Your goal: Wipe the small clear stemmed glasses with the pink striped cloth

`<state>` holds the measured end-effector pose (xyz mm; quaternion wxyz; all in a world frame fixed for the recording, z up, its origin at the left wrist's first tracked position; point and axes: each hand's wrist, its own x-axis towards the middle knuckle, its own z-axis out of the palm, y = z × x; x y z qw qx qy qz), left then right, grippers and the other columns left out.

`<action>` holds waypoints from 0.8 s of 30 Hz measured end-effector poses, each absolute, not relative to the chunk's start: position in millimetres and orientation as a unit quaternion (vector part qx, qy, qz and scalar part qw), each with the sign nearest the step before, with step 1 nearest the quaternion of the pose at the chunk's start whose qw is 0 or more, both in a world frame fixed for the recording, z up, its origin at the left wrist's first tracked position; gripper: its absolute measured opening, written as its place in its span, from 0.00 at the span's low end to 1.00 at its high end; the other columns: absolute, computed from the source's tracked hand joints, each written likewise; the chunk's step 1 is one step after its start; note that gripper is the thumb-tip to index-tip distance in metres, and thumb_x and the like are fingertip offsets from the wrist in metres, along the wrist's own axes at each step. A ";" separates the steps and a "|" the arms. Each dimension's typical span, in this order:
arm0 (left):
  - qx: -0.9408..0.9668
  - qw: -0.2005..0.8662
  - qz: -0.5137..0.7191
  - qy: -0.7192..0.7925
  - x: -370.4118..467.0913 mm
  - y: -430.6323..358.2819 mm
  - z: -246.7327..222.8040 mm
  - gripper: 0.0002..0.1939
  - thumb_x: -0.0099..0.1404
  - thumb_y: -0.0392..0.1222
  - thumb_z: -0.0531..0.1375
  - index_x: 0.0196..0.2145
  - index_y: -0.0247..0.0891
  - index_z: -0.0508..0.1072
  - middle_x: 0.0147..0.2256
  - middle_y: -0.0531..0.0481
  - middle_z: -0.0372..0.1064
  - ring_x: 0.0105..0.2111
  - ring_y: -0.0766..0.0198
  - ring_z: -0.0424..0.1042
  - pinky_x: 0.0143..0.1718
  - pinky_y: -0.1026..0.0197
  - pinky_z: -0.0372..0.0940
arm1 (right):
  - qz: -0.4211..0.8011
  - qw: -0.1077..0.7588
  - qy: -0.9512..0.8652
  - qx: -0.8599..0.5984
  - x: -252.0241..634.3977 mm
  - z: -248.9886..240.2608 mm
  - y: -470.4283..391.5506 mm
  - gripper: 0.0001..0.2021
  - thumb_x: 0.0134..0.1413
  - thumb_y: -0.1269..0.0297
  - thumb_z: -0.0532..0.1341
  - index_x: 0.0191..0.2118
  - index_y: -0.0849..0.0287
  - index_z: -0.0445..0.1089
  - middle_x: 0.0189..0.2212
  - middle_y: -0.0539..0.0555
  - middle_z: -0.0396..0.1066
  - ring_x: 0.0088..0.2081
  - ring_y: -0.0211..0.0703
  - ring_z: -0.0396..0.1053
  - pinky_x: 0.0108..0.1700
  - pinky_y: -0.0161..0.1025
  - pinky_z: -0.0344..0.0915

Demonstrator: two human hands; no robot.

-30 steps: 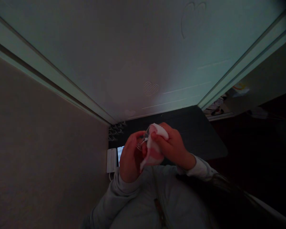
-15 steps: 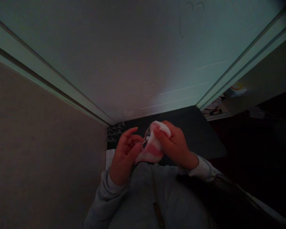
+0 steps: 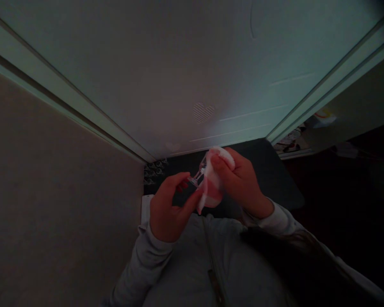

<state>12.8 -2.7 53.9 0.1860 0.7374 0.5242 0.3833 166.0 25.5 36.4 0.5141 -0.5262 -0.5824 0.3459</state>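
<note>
A small clear stemmed glass (image 3: 197, 177) is held sideways between my two hands, above the dark tabletop. My left hand (image 3: 173, 207) pinches its foot between the fingers and thumb. A pink-and-white cloth (image 3: 213, 187) wraps the bowl end, and its lower part hangs down beside my left thumb. My right hand (image 3: 241, 179) is closed round the cloth, with the thumb pressed on top. Part of the bowl is hidden by the cloth and the right fingers.
Several small clear glasses (image 3: 152, 170) stand at the left back corner of the dark table (image 3: 262, 170). A white object (image 3: 145, 209) lies at its left edge. A pale panel with embossed hearts (image 3: 203, 112) rises behind, and a wall (image 3: 67, 192) borders the left.
Both hands have risen slightly with the glass and cloth. My left fingers have moved from loosely curled to a pinch on the foot, and more of the stem shows.
</note>
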 end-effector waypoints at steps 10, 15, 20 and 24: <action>0.635 0.296 0.415 0.580 12.5 -5.7 49.2 0.17 0.53 0.40 0.59 0.42 0.39 0.66 0.32 0.50 0.68 0.30 0.66 0.66 0.34 0.63 0.63 | 0.359 0.473 -0.605 -0.530 165.7 42.0 21.9 0.09 0.50 0.60 0.55 0.25 0.60 0.62 0.18 0.45 0.59 0.20 0.32 0.57 0.22 0.30 0.52; 0.504 0.477 0.445 0.567 10.3 -2.0 49.1 0.14 0.54 0.43 0.58 0.39 0.37 0.67 0.33 0.48 0.70 0.32 0.64 0.69 0.32 0.64 0.64 | 0.340 0.443 -0.641 -0.526 163.8 43.9 21.8 0.08 0.46 0.60 0.58 0.28 0.60 0.64 0.20 0.45 0.61 0.21 0.32 0.58 0.23 0.30 0.53; 0.443 0.539 0.459 0.549 11.0 -0.9 49.0 0.12 0.54 0.42 0.58 0.37 0.37 0.67 0.30 0.50 0.72 0.31 0.65 0.70 0.29 0.65 0.64 | 0.316 0.432 -0.657 -0.530 161.5 43.8 21.3 0.08 0.45 0.60 0.59 0.27 0.59 0.64 0.20 0.46 0.62 0.21 0.33 0.59 0.24 0.30 0.53; 0.432 0.532 0.481 0.548 11.2 -1.8 49.1 0.11 0.54 0.43 0.59 0.36 0.37 0.67 0.29 0.51 0.71 0.30 0.66 0.70 0.29 0.66 0.64 | 0.322 0.429 -0.655 -0.532 160.1 43.6 19.1 0.09 0.45 0.59 0.59 0.26 0.59 0.63 0.19 0.45 0.61 0.20 0.33 0.58 0.23 0.31 0.52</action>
